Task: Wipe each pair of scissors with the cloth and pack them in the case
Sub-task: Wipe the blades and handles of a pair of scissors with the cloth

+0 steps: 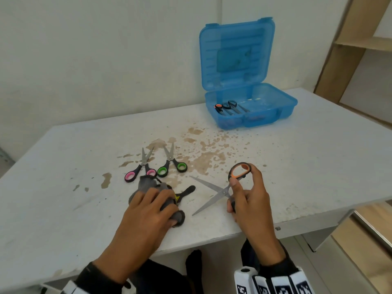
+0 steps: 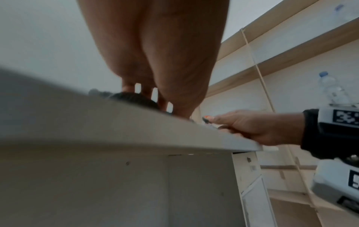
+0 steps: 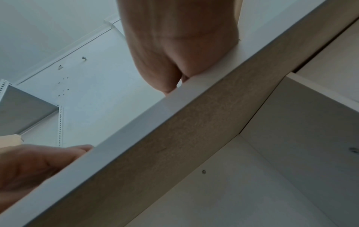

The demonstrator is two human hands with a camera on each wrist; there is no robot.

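My right hand (image 1: 246,200) holds the orange-handled scissors (image 1: 214,193) by their handles just above the table, blades spread open and pointing left. My left hand (image 1: 152,204) lies on the grey cloth (image 1: 146,184) near the front edge, fingers curled round it. Pink-handled scissors (image 1: 140,168) and green-handled scissors (image 1: 171,164) lie beyond the cloth, blades pointing away. The open blue case (image 1: 273,112) stands at the back right, with scissors (image 1: 229,107) inside. Both wrist views look up from below the table edge, so the left hand (image 2: 165,61) and right hand (image 3: 174,46) show only partly.
The white table (image 1: 307,166) has brown stains across its middle. Its front edge runs just under my wrists. A wall stands close behind, and wooden shelving (image 1: 356,43) rises at the right. A plastic bottle (image 2: 330,87) stands on a shelf.
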